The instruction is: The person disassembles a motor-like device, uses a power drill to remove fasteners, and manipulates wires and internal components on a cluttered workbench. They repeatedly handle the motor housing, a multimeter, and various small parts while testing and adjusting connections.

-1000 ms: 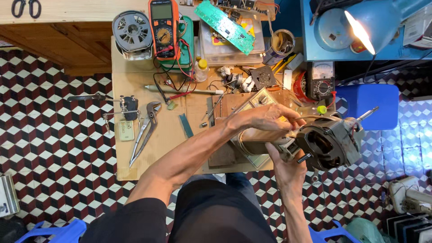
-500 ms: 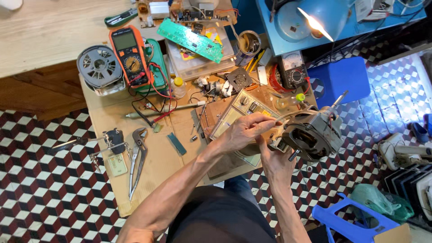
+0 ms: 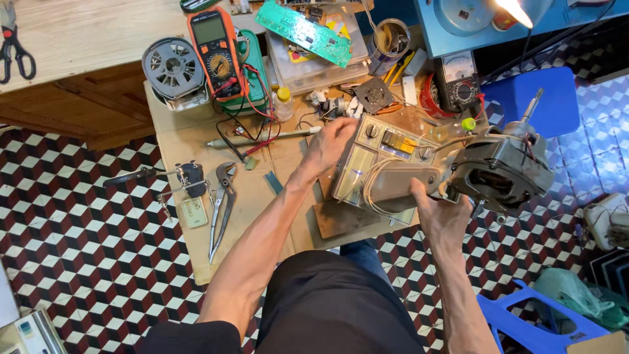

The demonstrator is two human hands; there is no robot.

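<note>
A beige fan control housing (image 3: 383,167) with knobs and push switches lies on the wooden workbench (image 3: 190,137). A grey fan motor (image 3: 501,172) with a bare shaft sticks out from its right end, over the bench edge. My right hand (image 3: 440,213) grips the housing from below where it meets the motor, thumb on the beige face. My left hand (image 3: 331,141) hovers just left of the housing with fingers loosely apart and nothing in it. It is close to the tip of a long thin tool (image 3: 262,139) and some small white parts (image 3: 334,105).
On the bench are an orange multimeter (image 3: 216,52) with red and black leads, a green circuit board (image 3: 303,31), a round metal rotor (image 3: 173,69), pliers (image 3: 221,210) and a small clamp (image 3: 183,178). A blue stool (image 3: 534,98) and a lit lamp (image 3: 517,10) stand right.
My left hand has come off the fan housing and moved left toward the small parts. The right hand still holds the housing. The view has shifted.
</note>
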